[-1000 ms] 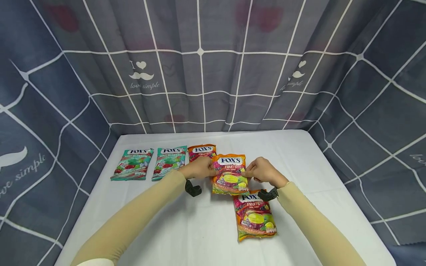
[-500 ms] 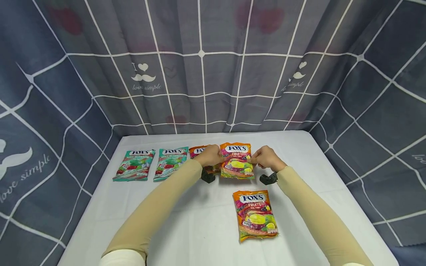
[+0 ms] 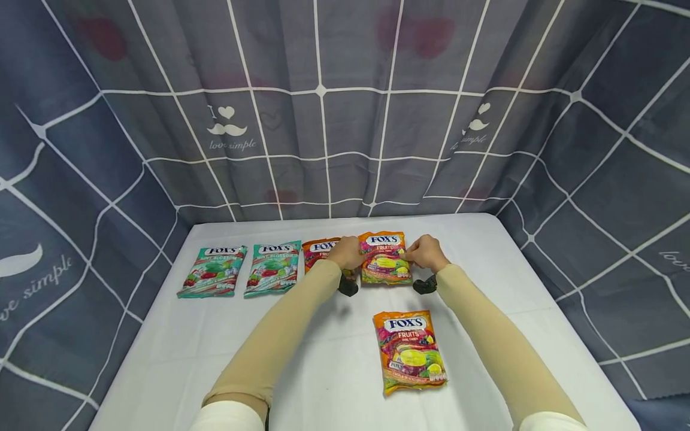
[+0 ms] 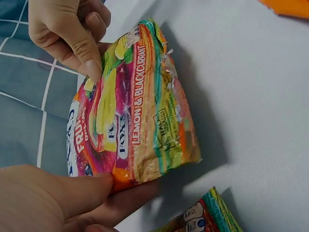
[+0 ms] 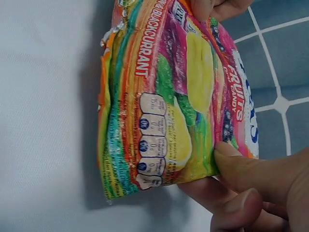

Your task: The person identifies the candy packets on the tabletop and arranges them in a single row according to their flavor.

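Both hands hold an orange and magenta bag of Fox's fruit candy near the back of the table. My left hand pinches its left edge, thumb on the printed front and fingers behind, as the left wrist view shows. At the opposite edge my right hand pinches the bag in the same way. In the right wrist view, the bag casts a shadow on the white cloth beneath. A second fruit candy bag lies just left, partly hidden by my left hand. Nearer the front lies another fruit candy bag.
Two teal Fox's mint candy bags, one at far left and one beside it, lie in the back row. The white-covered table ends at a dark checked curtain behind, with more curtain on both sides.
The held fruit candy bag has moved back and to the right, away from the front bag, and sits lower now. Both hands travelled with it, keeping their grip.
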`<state>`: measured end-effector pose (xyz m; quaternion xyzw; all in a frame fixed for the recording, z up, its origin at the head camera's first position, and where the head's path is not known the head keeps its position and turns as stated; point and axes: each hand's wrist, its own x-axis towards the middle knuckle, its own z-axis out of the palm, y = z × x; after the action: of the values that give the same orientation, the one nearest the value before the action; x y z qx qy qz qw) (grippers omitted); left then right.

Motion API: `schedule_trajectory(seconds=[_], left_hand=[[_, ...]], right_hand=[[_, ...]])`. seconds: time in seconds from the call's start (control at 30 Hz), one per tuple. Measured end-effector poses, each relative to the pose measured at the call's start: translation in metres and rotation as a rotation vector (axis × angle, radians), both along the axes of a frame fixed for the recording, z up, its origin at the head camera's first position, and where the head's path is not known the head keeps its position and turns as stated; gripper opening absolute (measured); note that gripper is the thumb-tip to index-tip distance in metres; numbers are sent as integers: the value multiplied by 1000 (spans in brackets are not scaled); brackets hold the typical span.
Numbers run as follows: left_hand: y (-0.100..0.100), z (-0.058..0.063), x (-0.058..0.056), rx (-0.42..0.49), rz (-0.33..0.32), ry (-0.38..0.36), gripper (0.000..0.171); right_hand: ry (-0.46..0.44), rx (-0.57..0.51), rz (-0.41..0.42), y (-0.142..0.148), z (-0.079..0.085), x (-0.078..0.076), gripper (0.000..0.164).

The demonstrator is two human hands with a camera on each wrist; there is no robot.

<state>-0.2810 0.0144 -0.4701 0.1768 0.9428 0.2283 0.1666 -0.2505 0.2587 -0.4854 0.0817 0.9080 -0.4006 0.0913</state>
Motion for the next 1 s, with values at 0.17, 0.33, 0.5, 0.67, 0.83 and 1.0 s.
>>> schedule_trajectory(seconds=[0.17, 0.33, 0.5, 0.67, 0.83, 1.0], left_hand=[[2, -5, 0, -30, 38, 34, 49], [5, -12, 0, -76, 40, 63, 52], [6, -19, -1, -100, 51, 85, 57], [6, -22, -3, -113, 57, 87, 57], [7, -23, -4, -109, 55, 80, 55], [8, -25, -6, -112, 43, 68, 56]], right_hand=[[39, 40, -33, -5, -5, 0, 24], [39, 35, -64, -8, -8, 6, 25], [35, 3, -75, -8, -15, 6, 25], [21, -19, -68, -7, -20, 6, 27], [12, -31, -82, -7, -23, 5, 28], [9, -29, -85, -6, -25, 4, 28]])
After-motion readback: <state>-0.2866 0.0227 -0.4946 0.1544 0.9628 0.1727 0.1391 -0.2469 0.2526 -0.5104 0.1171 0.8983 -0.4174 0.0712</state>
